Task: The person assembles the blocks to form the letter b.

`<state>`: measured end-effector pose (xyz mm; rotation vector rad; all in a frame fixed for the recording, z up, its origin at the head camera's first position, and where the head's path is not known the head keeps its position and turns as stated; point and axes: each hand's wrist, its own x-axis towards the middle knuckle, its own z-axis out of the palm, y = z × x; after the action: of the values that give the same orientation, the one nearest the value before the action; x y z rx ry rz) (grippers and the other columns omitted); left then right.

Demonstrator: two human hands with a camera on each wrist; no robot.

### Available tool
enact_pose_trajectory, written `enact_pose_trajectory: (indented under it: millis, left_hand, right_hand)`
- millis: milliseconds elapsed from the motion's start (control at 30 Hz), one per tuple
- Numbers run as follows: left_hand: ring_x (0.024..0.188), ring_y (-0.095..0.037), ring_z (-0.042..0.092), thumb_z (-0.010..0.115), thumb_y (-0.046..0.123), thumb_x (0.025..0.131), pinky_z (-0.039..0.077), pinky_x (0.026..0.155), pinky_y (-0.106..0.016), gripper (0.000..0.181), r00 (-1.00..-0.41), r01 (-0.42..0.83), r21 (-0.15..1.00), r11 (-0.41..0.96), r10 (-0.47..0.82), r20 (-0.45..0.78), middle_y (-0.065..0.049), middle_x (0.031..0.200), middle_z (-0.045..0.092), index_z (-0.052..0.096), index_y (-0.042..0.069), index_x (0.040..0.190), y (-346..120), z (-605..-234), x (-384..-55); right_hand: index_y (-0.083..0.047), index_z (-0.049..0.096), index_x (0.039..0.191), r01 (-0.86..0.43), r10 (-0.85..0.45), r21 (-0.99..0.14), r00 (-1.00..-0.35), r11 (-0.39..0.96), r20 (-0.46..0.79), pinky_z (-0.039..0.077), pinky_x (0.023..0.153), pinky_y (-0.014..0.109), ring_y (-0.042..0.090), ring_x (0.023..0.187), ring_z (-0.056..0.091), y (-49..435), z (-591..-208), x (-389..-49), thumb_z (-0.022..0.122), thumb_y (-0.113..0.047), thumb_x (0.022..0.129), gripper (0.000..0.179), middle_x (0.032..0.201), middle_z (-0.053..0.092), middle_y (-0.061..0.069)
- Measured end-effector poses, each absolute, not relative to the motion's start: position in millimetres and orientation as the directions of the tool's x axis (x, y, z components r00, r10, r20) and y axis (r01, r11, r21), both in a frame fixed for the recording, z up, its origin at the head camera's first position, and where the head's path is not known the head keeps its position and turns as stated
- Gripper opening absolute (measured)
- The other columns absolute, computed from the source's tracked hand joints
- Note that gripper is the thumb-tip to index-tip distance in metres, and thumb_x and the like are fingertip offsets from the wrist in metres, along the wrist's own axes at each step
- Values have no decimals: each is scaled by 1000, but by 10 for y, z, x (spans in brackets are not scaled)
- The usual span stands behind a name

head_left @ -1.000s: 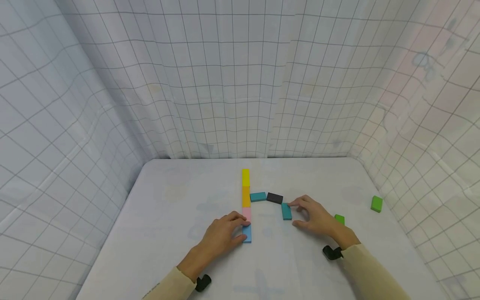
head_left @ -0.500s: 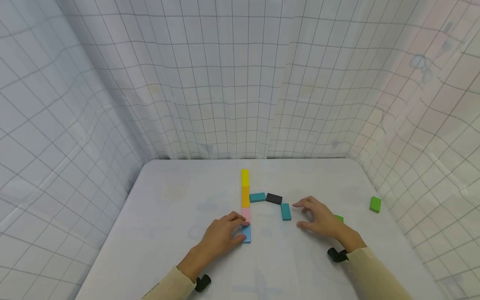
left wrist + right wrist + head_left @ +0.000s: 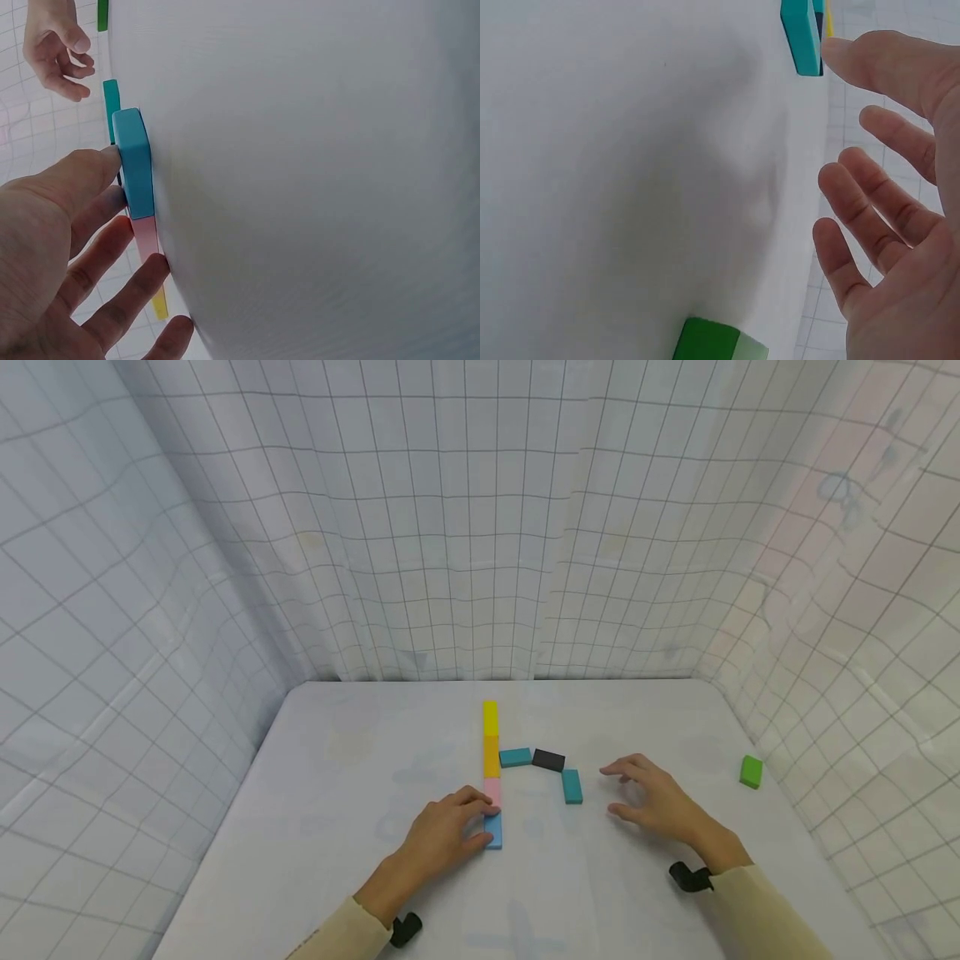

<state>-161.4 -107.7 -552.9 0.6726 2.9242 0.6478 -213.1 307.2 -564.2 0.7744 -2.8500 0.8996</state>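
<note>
My left hand (image 3: 442,831) rests on a light blue block (image 3: 493,827), thumb and fingertips touching it. From this block a straight row runs away from me: a pink block (image 3: 492,789), an orange block (image 3: 491,757) and a yellow block (image 3: 491,718). Off the row's right side lie a teal block (image 3: 515,757), a black block (image 3: 548,760) and a second teal block (image 3: 572,787), set at an angle. To the right of that last one, my right hand (image 3: 656,802) hovers with fingers loosely bent and nothing held. In the left wrist view the blue block (image 3: 135,165) lies beside thumb and fingertips.
One green block (image 3: 751,772) lies near the white table's (image 3: 360,777) right edge. Another green block (image 3: 709,341) shows low in the right wrist view and is hidden behind the right arm in the head view. Grid-patterned curtains (image 3: 465,568) surround the table.
My right hand has drawn away from the nearer teal block, moving right, and now covers the closer green block. My left hand has stayed on the blue block.
</note>
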Motion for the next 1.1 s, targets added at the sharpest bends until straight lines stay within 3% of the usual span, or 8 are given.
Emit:
enact_pose_trajectory:
  millis: [233,433,733,833,933,1100]
  left_hand:
    - [131,-22,76,92,33,103,65,107,-52,42,-904,394,421,817,427,19,4,146,75,83,23,143,-1074,-5545,-1628]
    - [131,-22,76,93,33,102,66,105,-51,42,-902,402,420,814,430,30,4,145,75,83,23,142,-1077,-5539,-1619]
    - [130,-21,76,94,33,102,66,102,-49,43,-900,409,417,812,433,40,5,145,75,83,24,142,-1079,-5528,-1613]
    - [130,-21,76,94,32,102,66,102,-49,43,-901,407,418,812,433,36,4,146,75,83,24,143,-1085,-5532,-1609]
    - [130,-21,76,94,32,102,66,102,-50,43,-902,403,423,812,431,31,4,146,75,83,23,143,-1088,-5529,-1607]
    - [130,-22,76,94,32,102,66,102,-51,44,-902,400,424,813,430,28,4,146,75,83,23,143,-1087,-5528,-1616]
  right_hand:
    - [-11,77,147,-464,-408,-514,-884,721,226,68,102,57,31,122,75,3184,-5595,-2069,100,-13,94,58,143,73,7]
    - [-12,78,145,-457,-372,-496,-889,738,267,62,110,68,40,134,70,3326,-5594,-2008,101,-14,92,58,145,74,10]
    - [-13,77,147,-400,-312,-516,-916,757,252,57,109,73,48,138,64,3626,-5672,-1945,101,-26,93,60,149,70,18]
    - [-13,77,148,-379,-301,-514,-925,770,231,59,105,65,43,131,66,3704,-5703,-1925,102,-30,93,62,147,70,19]
    - [-13,78,147,-372,-292,-506,-928,778,233,61,95,48,32,118,68,3772,-5736,-1897,103,-32,91,65,142,71,18]
    - [-11,77,148,-339,-258,-518,-940,785,224,55,82,30,22,104,66,3865,-5788,-1843,105,-32,87,70,139,68,21]
